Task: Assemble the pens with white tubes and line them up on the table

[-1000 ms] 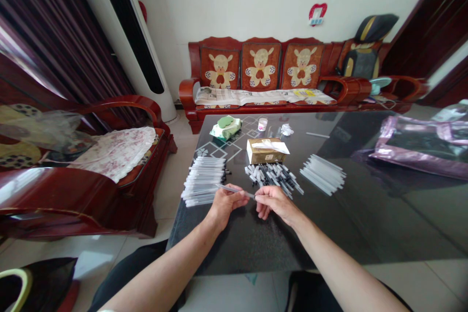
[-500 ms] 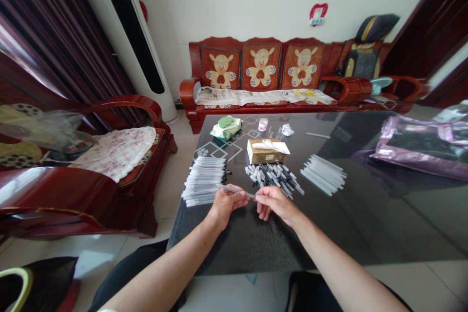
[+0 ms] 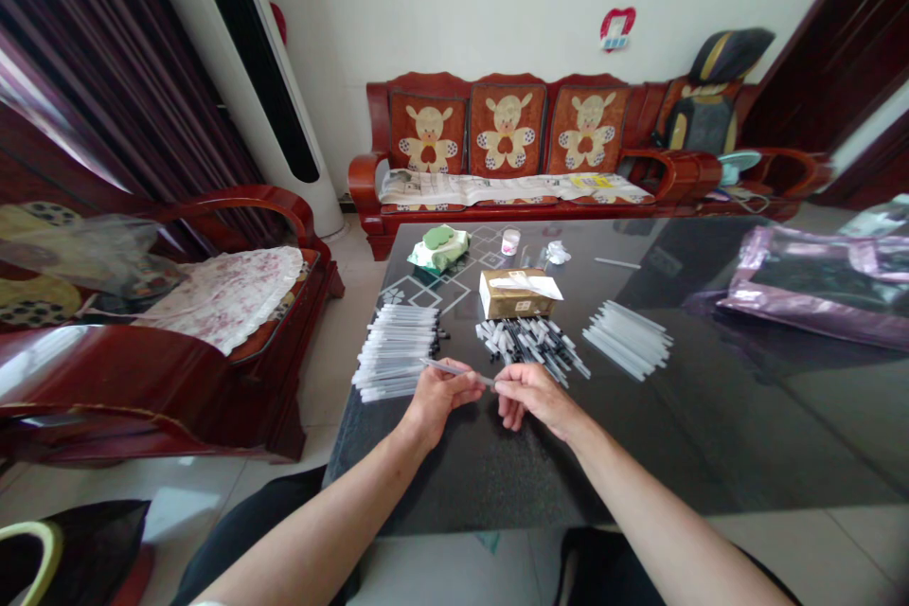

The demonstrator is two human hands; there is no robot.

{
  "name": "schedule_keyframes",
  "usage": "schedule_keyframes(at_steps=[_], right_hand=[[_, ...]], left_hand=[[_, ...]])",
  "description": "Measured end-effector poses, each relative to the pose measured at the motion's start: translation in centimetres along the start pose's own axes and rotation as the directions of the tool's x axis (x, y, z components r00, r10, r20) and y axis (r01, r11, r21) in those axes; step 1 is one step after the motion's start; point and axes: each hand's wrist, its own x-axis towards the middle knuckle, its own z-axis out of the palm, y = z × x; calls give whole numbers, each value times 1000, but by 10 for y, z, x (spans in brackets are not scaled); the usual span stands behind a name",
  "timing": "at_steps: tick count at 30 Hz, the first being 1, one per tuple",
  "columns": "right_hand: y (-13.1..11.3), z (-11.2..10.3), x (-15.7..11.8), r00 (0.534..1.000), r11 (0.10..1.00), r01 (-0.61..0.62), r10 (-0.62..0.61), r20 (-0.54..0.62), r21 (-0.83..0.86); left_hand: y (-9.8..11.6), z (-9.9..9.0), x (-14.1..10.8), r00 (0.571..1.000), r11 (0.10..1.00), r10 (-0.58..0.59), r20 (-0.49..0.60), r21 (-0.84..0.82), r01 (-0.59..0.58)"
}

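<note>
My left hand (image 3: 446,390) is closed around a slim translucent pen barrel (image 3: 441,365), its free end pointing left. At the barrel's other end, the thumb and fingertips of my right hand (image 3: 529,391) are pinched together; any small part between them is hidden. Beside my left hand lies a row of whitish pen barrels (image 3: 394,350) with dark tips on their right side. Just beyond my right hand is a loose heap of black-and-white pen parts (image 3: 536,346). Farther right, a stack of plain translucent barrels (image 3: 629,339) lies slanted on the dark table (image 3: 639,454).
Behind the heap stands a gold tissue box (image 3: 517,301). A green wipes pack (image 3: 438,251), a small white cup (image 3: 510,241), a crumpled tissue (image 3: 558,252) and a single barrel (image 3: 617,263) lie farther back. A purple-edged bag (image 3: 816,303) is at the right.
</note>
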Motion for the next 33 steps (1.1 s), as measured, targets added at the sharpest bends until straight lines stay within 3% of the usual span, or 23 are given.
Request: schedule_keyframes(at_steps=[33], right_hand=[[-3, 5, -2, 994, 997, -73, 71, 82, 20]], left_hand=[[0, 0, -2, 999, 999, -37, 19, 36, 37]])
